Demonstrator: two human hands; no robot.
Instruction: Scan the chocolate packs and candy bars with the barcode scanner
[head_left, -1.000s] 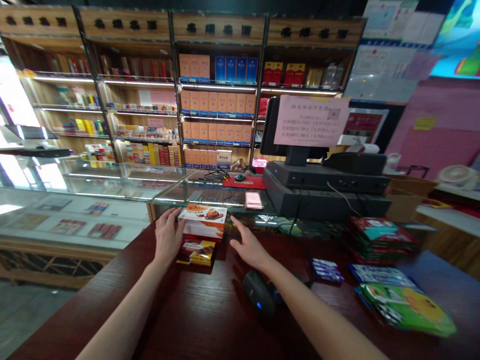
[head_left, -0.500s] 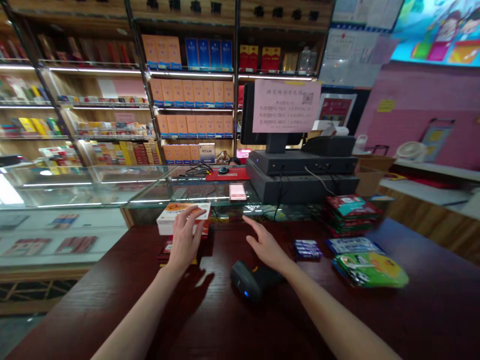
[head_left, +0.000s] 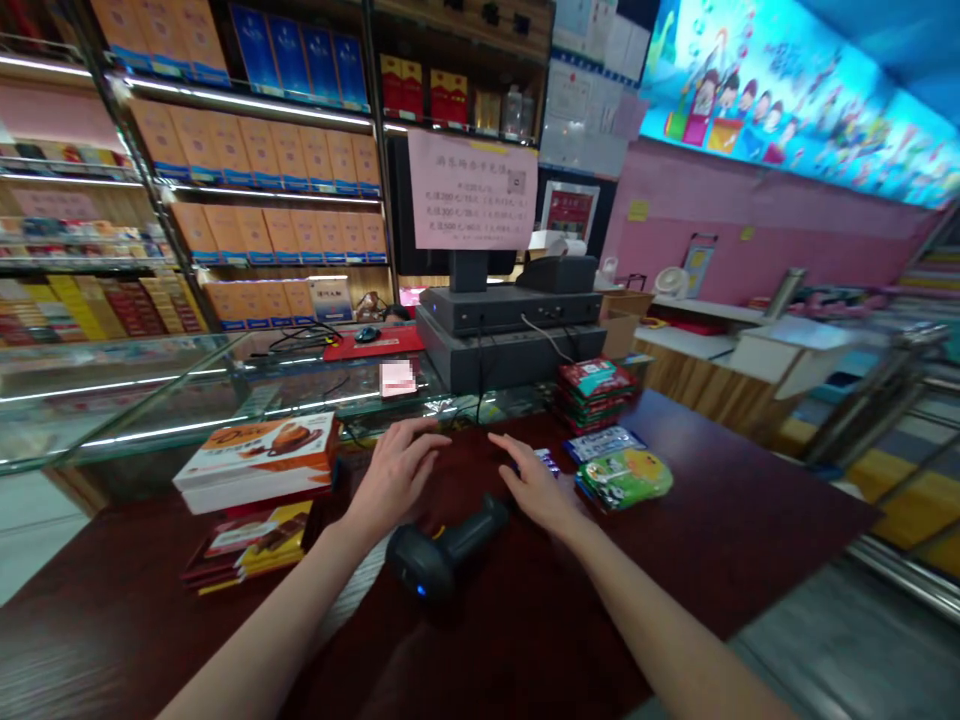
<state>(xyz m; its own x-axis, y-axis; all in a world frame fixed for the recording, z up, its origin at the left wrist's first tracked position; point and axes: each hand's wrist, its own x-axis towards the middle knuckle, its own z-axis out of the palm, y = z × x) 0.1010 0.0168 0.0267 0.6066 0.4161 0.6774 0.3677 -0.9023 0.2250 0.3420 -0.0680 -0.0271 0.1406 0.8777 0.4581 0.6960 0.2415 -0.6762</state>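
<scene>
My left hand [head_left: 399,470] hovers open over the dark wooden counter, its fingers spread and holding nothing. Opposite it, my right hand [head_left: 534,485] is open too, fingers stretched forward, partly covering a small purple packet [head_left: 549,462]. Between my forearms lies a black barcode scanner [head_left: 442,550] with a blue light glowing. Left of my left hand are a white and orange box [head_left: 259,465] and, nearer me, a stack of red and yellow chocolate bars [head_left: 255,540]. To the right of my right hand sit a green snack bag [head_left: 624,478] and a blue packet [head_left: 606,443].
Red and green packets [head_left: 596,390] are stacked at the counter's back right. Behind stands a cash register [head_left: 510,330] with a pink sign [head_left: 474,190] on its screen. A glass display case [head_left: 300,390] borders the back; shelves of boxes [head_left: 285,150] rise beyond.
My view has turned right. My left hand has moved from over the white and orange box toward the middle, nearer my right hand. Both hands stay open.
</scene>
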